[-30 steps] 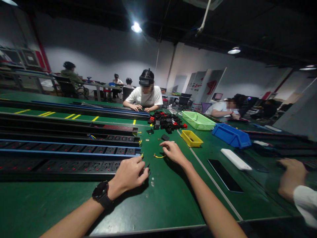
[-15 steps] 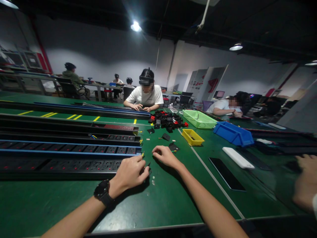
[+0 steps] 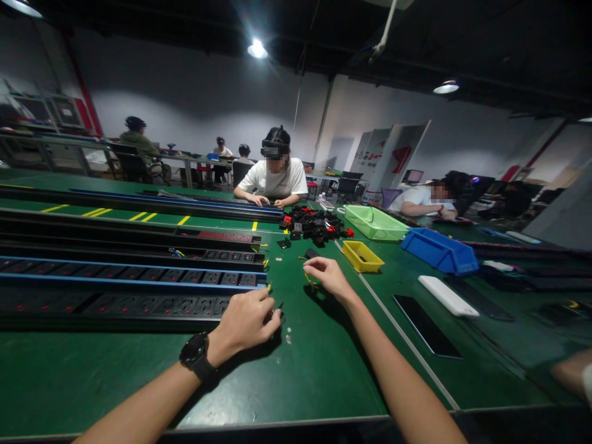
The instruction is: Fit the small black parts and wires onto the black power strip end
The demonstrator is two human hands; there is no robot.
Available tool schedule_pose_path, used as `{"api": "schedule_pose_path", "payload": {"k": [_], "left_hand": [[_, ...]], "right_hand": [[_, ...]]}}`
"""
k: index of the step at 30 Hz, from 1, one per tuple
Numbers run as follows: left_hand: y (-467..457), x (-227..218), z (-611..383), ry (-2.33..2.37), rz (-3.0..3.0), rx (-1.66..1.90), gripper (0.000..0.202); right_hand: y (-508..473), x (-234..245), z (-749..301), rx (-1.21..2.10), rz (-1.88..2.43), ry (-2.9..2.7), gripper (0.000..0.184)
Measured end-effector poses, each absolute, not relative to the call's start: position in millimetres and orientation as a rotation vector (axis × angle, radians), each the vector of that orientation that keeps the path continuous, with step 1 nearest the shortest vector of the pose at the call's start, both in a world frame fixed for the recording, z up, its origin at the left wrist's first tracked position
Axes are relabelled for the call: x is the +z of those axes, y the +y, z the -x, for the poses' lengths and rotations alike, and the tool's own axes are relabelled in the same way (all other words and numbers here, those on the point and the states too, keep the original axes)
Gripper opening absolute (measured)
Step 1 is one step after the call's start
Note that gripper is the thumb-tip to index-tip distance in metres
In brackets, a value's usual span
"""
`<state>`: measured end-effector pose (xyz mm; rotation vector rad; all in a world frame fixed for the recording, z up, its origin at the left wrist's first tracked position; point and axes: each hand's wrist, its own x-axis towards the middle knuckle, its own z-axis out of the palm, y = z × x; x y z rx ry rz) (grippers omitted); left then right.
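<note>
A smartphone point(image 3: 427, 327) lies to the near left of the white oblong device point(image 3: 447, 296). A blue bin point(image 3: 432, 253) stands beyond that device.

I see a black watch point(image 3: 198, 356) on the left wrist, with a round, dark case point(image 3: 191, 349) and a wide black strap point(image 3: 204, 368); its dial is too dark for me to read. Both forearms point(image 3: 388, 357) are bare, as are the left hand point(image 3: 247, 320) and right hand point(image 3: 329, 275).

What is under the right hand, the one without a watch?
Below the right hand, some yellow wire shows against the green table. Anything directly beneath the palm is covered; whether the hand grips the wire is unclear.
</note>
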<state>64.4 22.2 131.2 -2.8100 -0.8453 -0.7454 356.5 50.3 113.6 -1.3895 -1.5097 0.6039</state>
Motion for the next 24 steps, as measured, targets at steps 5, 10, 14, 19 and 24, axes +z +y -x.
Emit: {"api": "schedule_pose_path", "payload": {"k": [5,10,14,19,24], "left_hand": [[23,130,-65,-0.843,2.803,-0.727,0.031],[22,130,-65,-0.855,2.805,-0.716,0.033],[22,131,-65,-0.854,2.814,-0.718,0.033],[21,131,-65,-0.86,2.802,-0.726,0.032],[18,130,-65,-0.878,2.79,-0.711,0.029]], "right_hand": [[44,117,-392,0.03,1.85,-1.548,0.026],[35,114,-409,-0.219,2.327,-1.721,0.026],[34,114,-406,-0.149,2.378,-1.828,0.029],[35,115,-384,-0.146,2.164,-1.944,0.035],[34,108,-364,-0.033,2.007,-2.229,0.037]]}}
